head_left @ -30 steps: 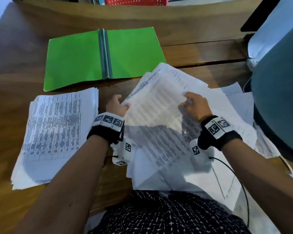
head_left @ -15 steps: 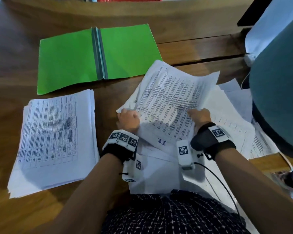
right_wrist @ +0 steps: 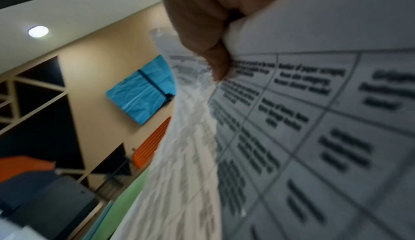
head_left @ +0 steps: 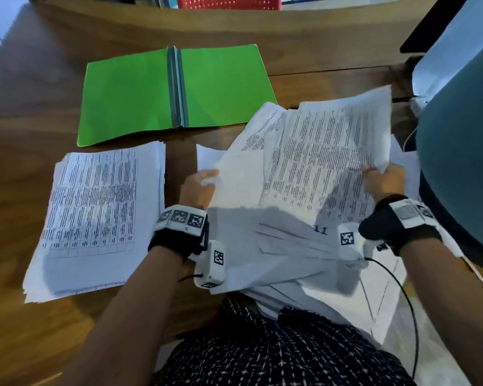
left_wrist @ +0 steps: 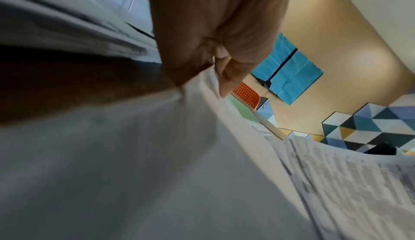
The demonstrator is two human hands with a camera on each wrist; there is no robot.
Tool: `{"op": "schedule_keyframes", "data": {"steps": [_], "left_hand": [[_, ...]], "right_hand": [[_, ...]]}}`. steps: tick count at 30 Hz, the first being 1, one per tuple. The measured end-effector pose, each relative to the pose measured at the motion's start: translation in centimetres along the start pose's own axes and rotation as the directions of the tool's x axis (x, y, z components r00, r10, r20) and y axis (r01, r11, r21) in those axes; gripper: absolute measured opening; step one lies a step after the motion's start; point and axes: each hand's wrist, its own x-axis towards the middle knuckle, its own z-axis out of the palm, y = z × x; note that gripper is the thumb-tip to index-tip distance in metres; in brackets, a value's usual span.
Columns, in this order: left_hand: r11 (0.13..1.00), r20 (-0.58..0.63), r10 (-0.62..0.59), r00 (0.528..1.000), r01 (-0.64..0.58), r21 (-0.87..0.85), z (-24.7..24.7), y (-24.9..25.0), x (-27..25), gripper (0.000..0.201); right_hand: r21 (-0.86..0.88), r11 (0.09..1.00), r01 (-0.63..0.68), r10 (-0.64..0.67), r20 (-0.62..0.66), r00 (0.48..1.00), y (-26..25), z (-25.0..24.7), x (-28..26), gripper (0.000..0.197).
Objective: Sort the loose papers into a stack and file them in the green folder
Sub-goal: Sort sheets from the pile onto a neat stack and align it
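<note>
Over the wooden desk [head_left: 25, 162], the left hand [head_left: 197, 188] and right hand [head_left: 385, 181] lift a sheaf of loose papers [head_left: 318, 162], each pinching an edge. Wrist views alone show thumbs clamped on sheets; only the head view shows the stack [head_left: 95, 207] and open green folder [head_left: 140, 96].

Wooden table [head_left: 25, 151] — red chair [head_left: 229, 1].

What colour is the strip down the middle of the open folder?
Grey-green, darker than the bright green folder covers; the spine shows best in the head view.
</note>
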Motion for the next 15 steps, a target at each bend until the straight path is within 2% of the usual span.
{"op": "schedule_keyframes", "data": {"steps": [2,4,7,9,11,13,15], "left_hand": [[0.999,-0.055,0.007,0.998,-0.009,-0.035,-0.6,-0.6,-0.2,0.066],[0.995,-0.085,-0.078,0.993,0.072,-0.071,-0.5,-0.4,-0.8,0.074],[0.973,-0.057,-0.230,0.971,0.231,0.007,1.2,-0.3,-1.8,0.053],[0.973,-0.024,-0.218,0.976,0.219,0.077,2.6,-0.1,-2.6,0.041],[0.976,0.044,-0.209,0.977,0.205,0.078,3.1,-0.2,-3.0,0.038],[0.981,0.090,-0.184,0.979,0.177,0.076,2.9,-0.5,-3.2,0.037],[0.983,0.072,-0.171,0.983,0.166,0.078,2.0,-0.8,-3.5,0.031]], "right_hand": [[0.044,0.998,-0.052,0.050,0.063,0.997,0.9,-0.6,0.1,0.029],[0.064,0.995,-0.073,0.065,0.125,0.990,1.7,-0.4,-0.4,0.032],[0.096,0.991,-0.091,0.058,0.301,0.952,1.6,0.8,-2.4,0.030],[0.117,0.984,-0.132,0.070,0.425,0.902,1.2,1.9,-4.0,0.029],[0.106,0.976,-0.188,0.102,0.537,0.837,0.9,3.2,-5.2,0.028],[0.080,0.977,-0.199,0.118,0.575,0.810,0.7,3.7,-6.1,0.020],[0.139,0.967,-0.214,0.105,0.550,0.829,0.7,3.8,-6.1,0.017]]}}
